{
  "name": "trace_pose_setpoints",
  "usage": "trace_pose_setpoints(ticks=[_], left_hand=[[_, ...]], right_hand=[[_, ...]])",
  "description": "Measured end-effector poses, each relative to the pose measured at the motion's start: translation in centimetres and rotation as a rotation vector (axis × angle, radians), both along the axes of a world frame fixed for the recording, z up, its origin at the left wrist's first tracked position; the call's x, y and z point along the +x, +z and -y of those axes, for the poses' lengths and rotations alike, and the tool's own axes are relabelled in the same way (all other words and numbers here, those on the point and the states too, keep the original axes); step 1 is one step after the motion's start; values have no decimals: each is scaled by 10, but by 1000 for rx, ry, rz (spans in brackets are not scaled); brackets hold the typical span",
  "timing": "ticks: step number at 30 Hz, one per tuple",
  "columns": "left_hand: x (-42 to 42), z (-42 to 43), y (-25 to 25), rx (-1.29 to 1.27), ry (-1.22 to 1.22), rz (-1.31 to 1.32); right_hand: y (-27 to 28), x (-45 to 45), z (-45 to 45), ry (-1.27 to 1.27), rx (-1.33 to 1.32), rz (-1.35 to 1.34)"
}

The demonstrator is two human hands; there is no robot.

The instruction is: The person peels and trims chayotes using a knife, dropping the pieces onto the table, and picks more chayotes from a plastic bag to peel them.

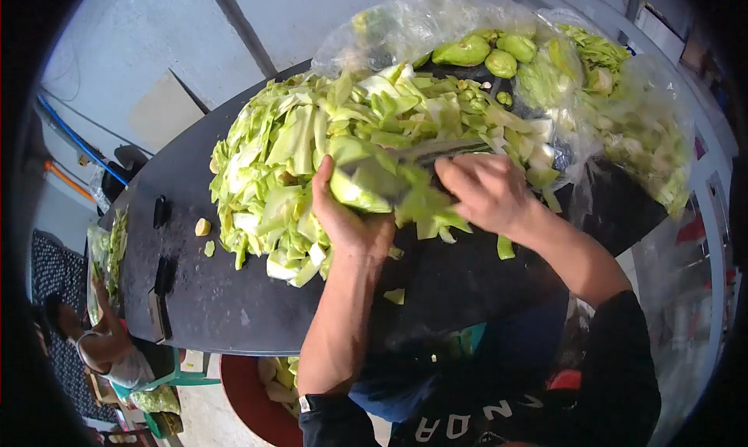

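Observation:
My left hand (351, 229) cups a pale green chayote (358, 194) from below, its thumb up along the near side. Closed around the handle of a knife, my right hand (487, 191) is to the right; the handle is mostly hidden by the fingers. The knife's blade (383, 174) is blurred and lies against the chayote. Green strips blur together between the two hands. Behind and left of them rises a large heap of pale green peelings (269, 167) on the dark table (210, 299).
Whole chayotes (463, 51) lie at the back beside clear plastic bags (639, 128) of green pieces. Black objects (161, 287) rest near the table's left edge. A reddish tub (241, 392) with pale pieces stands below the front edge. Another person (117, 346) is at the far left.

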State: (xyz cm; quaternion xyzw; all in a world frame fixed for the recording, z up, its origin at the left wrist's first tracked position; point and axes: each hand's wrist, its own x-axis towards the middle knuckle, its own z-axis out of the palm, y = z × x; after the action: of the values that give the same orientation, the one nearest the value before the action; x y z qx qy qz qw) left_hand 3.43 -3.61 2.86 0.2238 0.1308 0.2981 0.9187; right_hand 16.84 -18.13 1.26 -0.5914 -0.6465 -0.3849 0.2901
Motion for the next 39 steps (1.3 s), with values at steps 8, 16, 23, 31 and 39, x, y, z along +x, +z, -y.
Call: trace_pose_setpoints(ticks=[8, 16, 23, 31, 39], left_hand=[[-1, -9, -4, 87, -69, 85], [-2, -9, 1, 70, 42, -2], [-6, -9, 6, 101, -22, 51], [-10, -5, 10, 133, -85, -8], [-4, -3, 4, 92, -110, -12]], right_hand=[[14, -13, 7, 98, 20, 111], [-1, 6, 3, -88, -72, 7], [4, 5, 6, -64, -5, 79], [-1, 19, -2, -194, -124, -161], [5, 6, 7, 64, -32, -100]])
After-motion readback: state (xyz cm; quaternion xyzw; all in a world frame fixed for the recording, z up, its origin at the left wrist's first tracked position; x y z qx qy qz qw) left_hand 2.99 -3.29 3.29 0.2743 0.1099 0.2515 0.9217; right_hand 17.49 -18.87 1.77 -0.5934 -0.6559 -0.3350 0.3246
